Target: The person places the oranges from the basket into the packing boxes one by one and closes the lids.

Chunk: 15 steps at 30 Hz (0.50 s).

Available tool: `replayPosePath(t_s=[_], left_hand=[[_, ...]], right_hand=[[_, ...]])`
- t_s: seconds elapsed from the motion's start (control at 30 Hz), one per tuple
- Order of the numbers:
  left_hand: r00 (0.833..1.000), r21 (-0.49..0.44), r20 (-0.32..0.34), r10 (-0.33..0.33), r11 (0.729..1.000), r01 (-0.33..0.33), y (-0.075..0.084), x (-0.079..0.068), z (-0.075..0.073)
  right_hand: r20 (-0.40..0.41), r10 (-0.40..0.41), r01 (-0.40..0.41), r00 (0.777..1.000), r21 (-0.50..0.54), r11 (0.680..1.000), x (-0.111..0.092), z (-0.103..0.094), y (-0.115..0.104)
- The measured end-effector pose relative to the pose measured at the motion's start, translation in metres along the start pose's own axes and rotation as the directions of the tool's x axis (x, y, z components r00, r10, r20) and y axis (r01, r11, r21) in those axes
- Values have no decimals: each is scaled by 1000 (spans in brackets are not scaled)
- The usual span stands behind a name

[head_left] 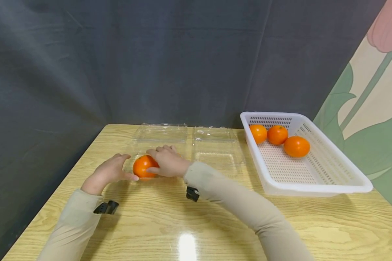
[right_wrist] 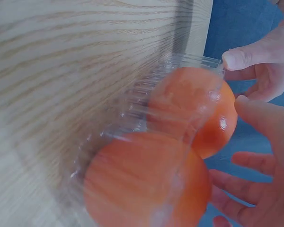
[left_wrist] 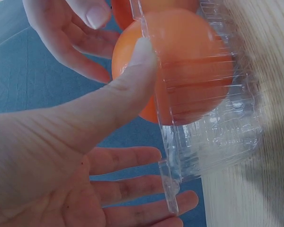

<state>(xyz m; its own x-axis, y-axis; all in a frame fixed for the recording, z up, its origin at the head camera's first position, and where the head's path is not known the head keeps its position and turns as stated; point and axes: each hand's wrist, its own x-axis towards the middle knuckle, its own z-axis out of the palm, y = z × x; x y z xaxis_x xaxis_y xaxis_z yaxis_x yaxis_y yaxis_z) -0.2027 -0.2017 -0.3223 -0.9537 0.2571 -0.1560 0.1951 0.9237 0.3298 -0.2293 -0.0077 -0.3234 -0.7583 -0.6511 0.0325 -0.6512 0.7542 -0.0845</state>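
Note:
A clear plastic clamshell box (head_left: 160, 135) lies on the table with its lid folded back. Two oranges sit side by side in its near part, the left one (head_left: 139, 167) showing best from the head. My left hand (head_left: 112, 169) is at the box's left end. Its thumb lies by the front rim against the left orange (left_wrist: 194, 61), and its straight fingers reach along the end. Over the oranges is my right hand (head_left: 170, 162), its thumb at the left orange (right_wrist: 191, 111) and its fingers loosely spread. The second orange (right_wrist: 142, 184) is mostly hidden from the head by this hand.
Right beside it, another clear clamshell box (head_left: 215, 157) has its lid laid back. A white perforated basket (head_left: 274, 183) with three oranges (head_left: 277, 135) stands at the right. A dark curtain (head_left: 183, 65) hangs behind the wooden table (head_left: 143, 232).

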Motion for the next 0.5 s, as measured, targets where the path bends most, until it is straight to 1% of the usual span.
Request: replayPosePath(t_s=[0.3,0.5], left_hand=[[1000,-14,3,-11,1000,11,1,0,0],[1000,-11,2,-6,1000,6,0,0,0]], right_hand=[[-18,-40,38,999,-86,996,-15,-12,3],[-17,-54,52,998,-94,994,-32,-23,7]])
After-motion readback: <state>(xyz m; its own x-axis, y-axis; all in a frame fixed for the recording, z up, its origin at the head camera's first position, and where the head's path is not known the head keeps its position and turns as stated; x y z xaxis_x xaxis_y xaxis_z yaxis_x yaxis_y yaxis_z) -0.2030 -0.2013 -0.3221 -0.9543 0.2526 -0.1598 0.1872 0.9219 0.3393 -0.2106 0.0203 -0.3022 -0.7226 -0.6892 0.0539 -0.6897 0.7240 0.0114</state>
